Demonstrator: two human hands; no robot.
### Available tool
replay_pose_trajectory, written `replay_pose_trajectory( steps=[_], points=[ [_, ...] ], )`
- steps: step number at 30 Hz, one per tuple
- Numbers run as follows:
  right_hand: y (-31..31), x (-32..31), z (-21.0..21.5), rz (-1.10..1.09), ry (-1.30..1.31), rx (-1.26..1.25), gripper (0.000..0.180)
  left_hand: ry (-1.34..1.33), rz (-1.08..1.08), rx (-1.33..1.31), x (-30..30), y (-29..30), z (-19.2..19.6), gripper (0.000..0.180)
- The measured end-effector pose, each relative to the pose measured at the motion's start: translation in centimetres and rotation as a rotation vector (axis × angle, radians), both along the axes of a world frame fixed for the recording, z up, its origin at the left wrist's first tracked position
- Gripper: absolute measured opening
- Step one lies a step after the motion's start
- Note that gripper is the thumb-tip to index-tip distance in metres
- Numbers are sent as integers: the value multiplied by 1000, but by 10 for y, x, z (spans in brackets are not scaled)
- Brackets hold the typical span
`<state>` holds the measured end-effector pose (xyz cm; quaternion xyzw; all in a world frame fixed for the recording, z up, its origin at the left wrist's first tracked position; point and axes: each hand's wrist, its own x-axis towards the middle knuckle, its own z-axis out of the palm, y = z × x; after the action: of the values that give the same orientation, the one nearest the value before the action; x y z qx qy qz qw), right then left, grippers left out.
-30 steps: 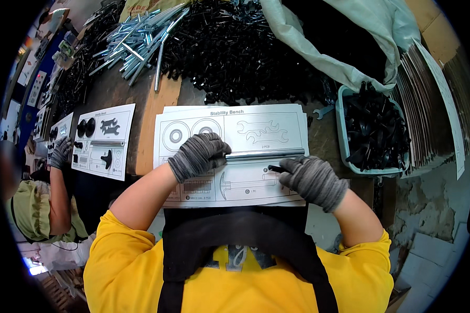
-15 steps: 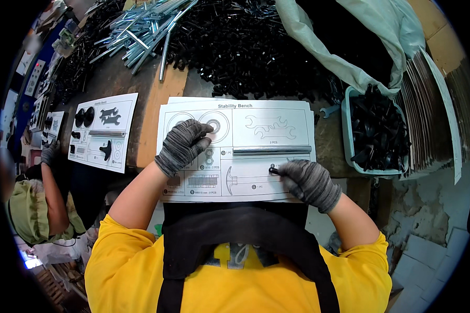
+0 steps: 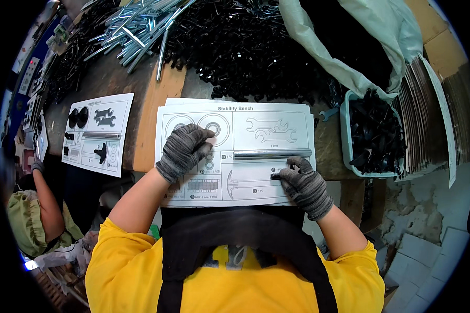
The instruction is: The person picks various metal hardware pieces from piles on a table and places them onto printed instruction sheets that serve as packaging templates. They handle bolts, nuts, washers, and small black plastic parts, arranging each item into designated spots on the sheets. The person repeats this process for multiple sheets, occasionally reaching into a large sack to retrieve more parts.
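Note:
A printed layout sheet (image 3: 256,190) with outlined parts lies in front of me on a stack of sheets. A plain silver metal tube (image 3: 271,154) rests across its right half. My left hand (image 3: 185,150), in a grey knit glove, is over the sheet's left side, fingers curled in beside a printed ring; whatever it may hold is hidden. My right hand (image 3: 307,188), gloved alike, is at the lower right of the sheet with thumb and fingers apart. A small black cylindrical part (image 3: 275,176) lies on the paper at its thumb tip.
Silver tubes (image 3: 141,34) and a heap of small black parts (image 3: 235,52) cover the far table. A light-green bin (image 3: 345,138) of black pieces, a wrench (image 3: 329,113), a pale sack (image 3: 344,65) and stacked cardboard (image 3: 428,120) are right. Another person works left, near a filled sheet (image 3: 96,151).
My right hand has parted its fingers, and the small black part now lies flat on the sheet. My left hand has barely moved. The other person's hand has drawn back from their sheet.

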<state>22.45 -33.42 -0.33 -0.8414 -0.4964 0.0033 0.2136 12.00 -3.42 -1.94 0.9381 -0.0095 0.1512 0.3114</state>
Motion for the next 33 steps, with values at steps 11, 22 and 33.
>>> replay_pose_trajectory(
  steps=[11,22,33],
  points=[
    [51,134,42,-232,-32,-100,24,-54,-4,17,1,-1,5,19],
    [92,295,19,-825,129,104,48,-80,3,15,3,-1,5,16],
    [169,269,46,-325,516,44,72,-89,-26,-13,4,-1,12,18]
  ],
)
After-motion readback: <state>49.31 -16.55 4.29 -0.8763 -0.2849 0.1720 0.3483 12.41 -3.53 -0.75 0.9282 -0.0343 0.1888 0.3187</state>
